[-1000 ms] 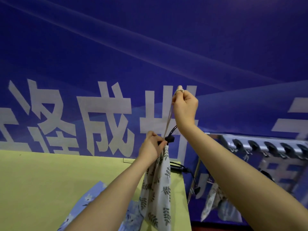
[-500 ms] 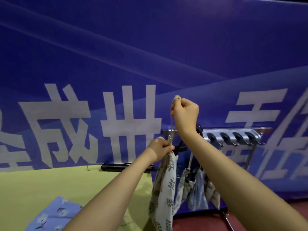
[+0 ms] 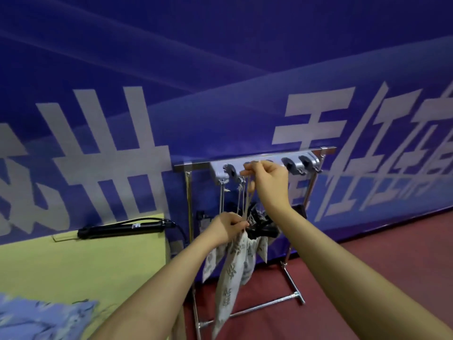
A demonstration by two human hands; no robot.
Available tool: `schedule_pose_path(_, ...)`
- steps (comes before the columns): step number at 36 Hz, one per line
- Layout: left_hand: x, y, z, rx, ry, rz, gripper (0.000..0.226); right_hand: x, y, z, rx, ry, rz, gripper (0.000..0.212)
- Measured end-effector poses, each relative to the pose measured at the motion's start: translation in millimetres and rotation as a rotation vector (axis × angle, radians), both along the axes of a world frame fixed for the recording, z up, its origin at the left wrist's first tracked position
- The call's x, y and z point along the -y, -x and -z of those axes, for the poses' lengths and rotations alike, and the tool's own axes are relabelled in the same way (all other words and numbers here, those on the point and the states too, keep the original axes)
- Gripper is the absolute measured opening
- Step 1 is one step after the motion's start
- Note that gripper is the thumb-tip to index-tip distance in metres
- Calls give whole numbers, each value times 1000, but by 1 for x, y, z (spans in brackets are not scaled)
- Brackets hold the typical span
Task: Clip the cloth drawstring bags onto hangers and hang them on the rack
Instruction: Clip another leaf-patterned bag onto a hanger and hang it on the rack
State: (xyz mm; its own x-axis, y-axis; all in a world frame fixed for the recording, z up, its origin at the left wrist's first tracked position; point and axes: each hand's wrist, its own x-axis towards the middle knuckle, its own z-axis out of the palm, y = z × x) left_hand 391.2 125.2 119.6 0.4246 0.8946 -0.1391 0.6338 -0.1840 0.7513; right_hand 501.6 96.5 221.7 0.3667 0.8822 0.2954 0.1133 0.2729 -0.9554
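Observation:
A cream drawstring bag with a leaf print (image 3: 231, 273) hangs in front of the metal rack (image 3: 255, 157). My left hand (image 3: 226, 225) pinches its gathered neck, next to a black clip hanger (image 3: 261, 229). My right hand (image 3: 268, 179) holds the top of the bag's drawstring up at the grey hook strip (image 3: 299, 164) on the rack's top bar. Other printed bags (image 3: 261, 245) hang on the rack behind, partly hidden by my hands.
A yellow-green table (image 3: 81, 263) stands at the left with a blue flowered cloth bag (image 3: 41, 317) at its near edge and a black bar-shaped device (image 3: 122, 228) at its far edge. Behind stands a blue banner wall (image 3: 220, 69); the floor (image 3: 367, 244) is dark red.
Both hands have carried the leaf-print bag from over the table to the right, up to the rack. My right hand now holds the drawstring at the hook strip.

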Motion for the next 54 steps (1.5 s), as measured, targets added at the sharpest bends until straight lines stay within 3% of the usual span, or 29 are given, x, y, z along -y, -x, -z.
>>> schedule_pose_path(7,6,-40,17,95,54,-61,24,6,-31,37,-7,75,1,32)
schedule_pose_path(15,12,-84,28,116,144,37,18,9,-82,66,67,35,315,15)
schedule_pose_path(19,11,-96,37,109,138,25,23,8,-94,79,124,43,308,15)
schedule_pose_path(22,10,-99,39,127,118,2,18,7,-101,89,93,69,229,35)
schedule_pose_path(24,8,-101,39,135,101,1,17,8,-105,95,175,101,257,46)
schedule_pose_path(33,4,-115,50,101,123,54,24,6,-121,121,399,325,418,48)
schedule_pose_path(40,-17,-148,64,156,165,13,25,-13,-156,129,528,439,373,41)
schedule_pose_path(54,-85,-245,61,196,122,-129,16,-86,-258,150,612,561,208,39)
